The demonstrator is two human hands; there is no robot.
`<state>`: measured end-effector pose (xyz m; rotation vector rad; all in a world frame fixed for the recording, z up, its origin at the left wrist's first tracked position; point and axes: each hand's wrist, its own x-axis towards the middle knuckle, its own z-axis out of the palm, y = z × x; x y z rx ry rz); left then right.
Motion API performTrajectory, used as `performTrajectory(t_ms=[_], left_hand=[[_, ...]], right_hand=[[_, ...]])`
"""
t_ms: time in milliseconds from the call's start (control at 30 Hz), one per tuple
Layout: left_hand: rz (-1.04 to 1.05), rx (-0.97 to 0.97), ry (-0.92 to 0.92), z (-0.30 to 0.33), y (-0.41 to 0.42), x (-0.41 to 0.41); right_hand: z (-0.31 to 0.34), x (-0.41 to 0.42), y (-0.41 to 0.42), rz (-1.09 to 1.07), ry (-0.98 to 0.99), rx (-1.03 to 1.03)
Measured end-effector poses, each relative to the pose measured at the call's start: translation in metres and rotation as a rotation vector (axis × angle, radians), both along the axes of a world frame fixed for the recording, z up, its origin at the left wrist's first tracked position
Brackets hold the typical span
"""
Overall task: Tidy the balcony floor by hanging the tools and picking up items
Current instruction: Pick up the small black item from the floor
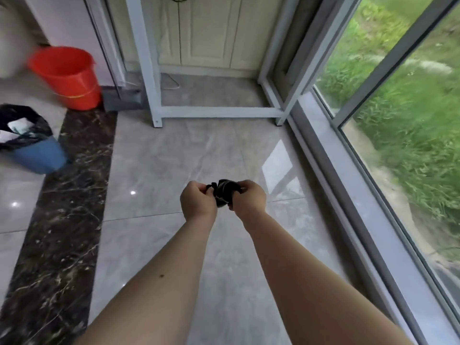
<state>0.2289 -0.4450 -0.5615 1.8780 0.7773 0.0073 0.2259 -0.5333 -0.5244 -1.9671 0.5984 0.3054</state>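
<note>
Both of my arms reach out over the grey tiled balcony floor (pixel 174 155). Between my hands is a small dark bundle (pixel 225 192), black and crumpled; I cannot tell what it is. My left hand (pixel 198 201) pinches its left end with curled fingers. My right hand (pixel 249 199) grips its right side, fingers wrapped round it. The bundle hangs in the air above the floor, partly hidden by my fingers.
A white metal frame (pixel 154 70) stands ahead against a cream cabinet, with a thin white hanger (pixel 173 83) on the floor under it. A red bucket (pixel 68 75) and a blue bin with a black bag (pixel 29 143) stand at left. Glass windows (pixel 388 115) run along the right.
</note>
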Motion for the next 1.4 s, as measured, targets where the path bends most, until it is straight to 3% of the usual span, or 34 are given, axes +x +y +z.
performTrajectory(t_ms=[667,1400], left_hand=[[0.440,0.066,-0.067,0.015,0.354,0.095],[0.703,-0.024,-0.029,-0.030,0.608,0.212]], right_hand=[[0.012,0.133,0.361,0.477,-0.052,0.007],[-0.036,0.277,0.619,0.681,0.037,0.058]])
